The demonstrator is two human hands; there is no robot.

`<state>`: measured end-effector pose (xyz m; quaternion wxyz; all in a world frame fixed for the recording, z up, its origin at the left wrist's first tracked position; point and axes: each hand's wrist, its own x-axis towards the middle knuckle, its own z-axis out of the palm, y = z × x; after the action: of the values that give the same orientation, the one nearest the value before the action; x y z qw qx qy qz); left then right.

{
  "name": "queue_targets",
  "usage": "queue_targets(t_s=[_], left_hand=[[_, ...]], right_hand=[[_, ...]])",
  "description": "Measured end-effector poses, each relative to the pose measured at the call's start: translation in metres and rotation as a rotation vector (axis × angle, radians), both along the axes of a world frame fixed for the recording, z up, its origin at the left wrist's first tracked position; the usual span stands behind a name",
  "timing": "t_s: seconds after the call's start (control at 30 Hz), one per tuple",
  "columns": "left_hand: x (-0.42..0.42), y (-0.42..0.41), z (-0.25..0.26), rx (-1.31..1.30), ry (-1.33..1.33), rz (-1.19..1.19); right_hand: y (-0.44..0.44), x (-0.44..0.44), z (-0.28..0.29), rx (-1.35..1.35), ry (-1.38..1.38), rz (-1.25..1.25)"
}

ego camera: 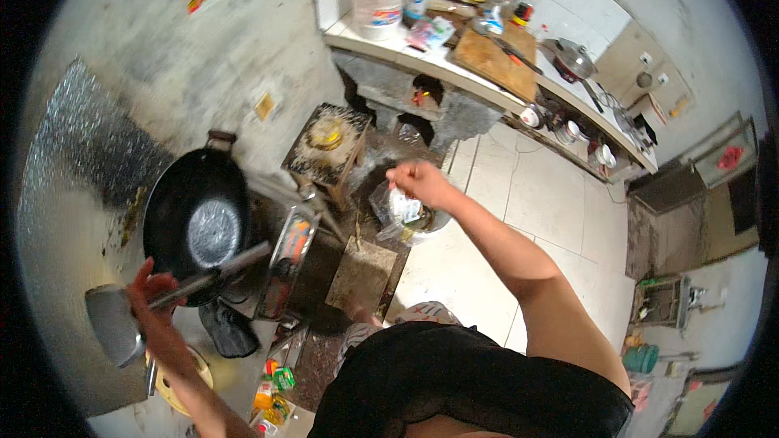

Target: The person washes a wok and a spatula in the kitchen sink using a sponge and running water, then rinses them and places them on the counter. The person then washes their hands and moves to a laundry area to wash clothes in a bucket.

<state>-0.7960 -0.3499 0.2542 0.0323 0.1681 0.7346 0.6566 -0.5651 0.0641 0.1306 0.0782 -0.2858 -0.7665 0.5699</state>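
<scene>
My left hand grips a metal wok spatula beside the wok. Its broad blade points to the left, and the handle reaches across the wok's near edge. Inside the black wok nothing but a shiny wet-looking bottom shows. Over on the right, my right hand hangs above a white bin with curled fingers. A white printed plastic packet lies right under the fingertips; whether they pinch it cannot be seen. Clear plastic lines the bin, with scraps in it.
A small square stove or stand stands by the wall. Farther back, a tiled counter carries a red-lidded tub, a cutting board with a knife, and a lidded pot. Several bottles and packets stand low, near my left forearm.
</scene>
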Motion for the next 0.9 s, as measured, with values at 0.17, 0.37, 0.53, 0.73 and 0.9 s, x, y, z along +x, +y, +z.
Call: queue_targets(t_s=[0.17,0.37,0.53,0.73,0.9], left_hand=[[0.133,0.161,-0.028,0.204,0.006,-0.390],[0.327,0.323,-0.042,0.422,-0.272,-0.779],[0.445,0.401,-0.059,0.424,-0.342,-1.094],[0.512,0.478,-0.136,0.034,-0.531,-1.459],[0.521,0.519,-0.172,-0.424,-0.771,-1.881]], right_hand=[[-0.011,0.132,0.023,-0.227,0.116,0.050],[0.011,0.269,0.051,-0.580,0.419,-0.294],[0.059,0.384,0.044,-0.927,0.779,-0.677],[0.137,0.462,0.033,-0.728,0.872,-0.978],[0.234,0.534,0.047,-0.330,0.734,-1.208]])
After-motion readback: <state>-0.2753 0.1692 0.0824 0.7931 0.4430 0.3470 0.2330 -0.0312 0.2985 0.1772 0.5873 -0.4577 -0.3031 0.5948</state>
